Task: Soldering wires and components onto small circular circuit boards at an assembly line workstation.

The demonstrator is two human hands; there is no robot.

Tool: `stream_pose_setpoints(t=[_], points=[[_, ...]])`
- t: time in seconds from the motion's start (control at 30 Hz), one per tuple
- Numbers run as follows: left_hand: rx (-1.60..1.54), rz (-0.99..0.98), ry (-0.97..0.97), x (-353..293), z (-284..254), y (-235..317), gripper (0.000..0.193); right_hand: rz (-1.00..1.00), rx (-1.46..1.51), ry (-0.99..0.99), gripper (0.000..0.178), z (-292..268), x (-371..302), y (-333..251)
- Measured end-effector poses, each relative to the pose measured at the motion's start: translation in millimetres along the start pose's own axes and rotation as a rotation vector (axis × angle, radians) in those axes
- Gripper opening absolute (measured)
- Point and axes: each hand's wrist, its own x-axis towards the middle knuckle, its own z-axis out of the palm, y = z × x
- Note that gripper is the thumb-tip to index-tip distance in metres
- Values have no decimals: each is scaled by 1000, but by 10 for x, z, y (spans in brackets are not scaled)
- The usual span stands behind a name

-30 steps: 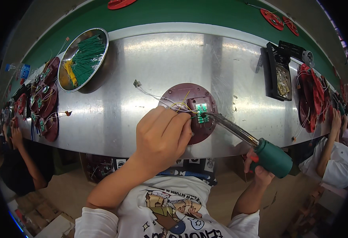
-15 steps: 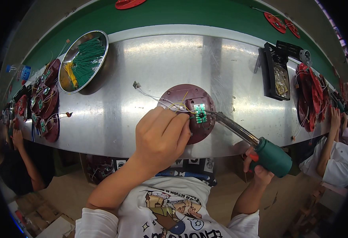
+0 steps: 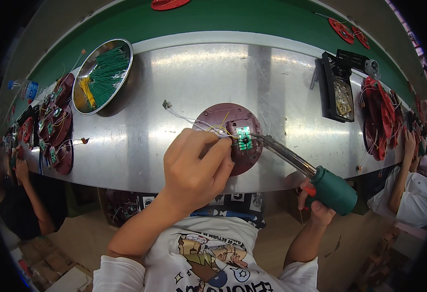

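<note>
A round maroon plastic housing (image 3: 247, 164) lies on the metal bench before me. It carries a small green circuit board (image 3: 244, 132), with white and yellow wires (image 3: 190, 118) running off to the left. My left hand (image 3: 190, 163) rests over the housing's left side, thumb and forefinger pinched on a thin wire beside the board; the fingers partly hide it. In my right hand (image 3: 319, 210) is a soldering iron (image 3: 336, 191) with a green handle and a red trigger. Its metal barrel slants up and left, and the tip meets or nearly meets the board's right edge.
At the left, a steel bowl (image 3: 130, 73) holds green and yellow wires, beside a pile of maroon housings (image 3: 62, 131). A black tray (image 3: 329, 92) stands at the right, near stacked red housings (image 3: 383, 117). Other people work at both sides.
My left hand has shifted very slightly left. The soldering iron's handle has moved a little up and left, with its tip still at the board's right edge.
</note>
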Motion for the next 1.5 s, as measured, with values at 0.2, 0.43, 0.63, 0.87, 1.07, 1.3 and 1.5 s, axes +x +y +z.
stream_pose_setpoints(t=[0.2,0.43,0.63,0.87,1.07,1.3,1.5], points=[[-24,69,64,-48,-135,3,33,-9,-91,-36,56,-34,-8,-5],[-55,84,59,42,-194,233,28,-46,-199,-67,55,-27,23,-19],[119,110,76,-61,93,186,21,-88,-201,-102,54,-38,42,-18],[158,74,80,-64,82,196,21,-56,-241,-97,50,-35,29,-24],[180,52,72,-1,132,168,23,-101,-253,-96,46,-31,45,-25],[138,22,57,-9,146,143,22,-98,-257,-143,58,-72,45,25],[152,21,63,-41,161,120,25,-117,-269,-127,55,-50,65,37]])
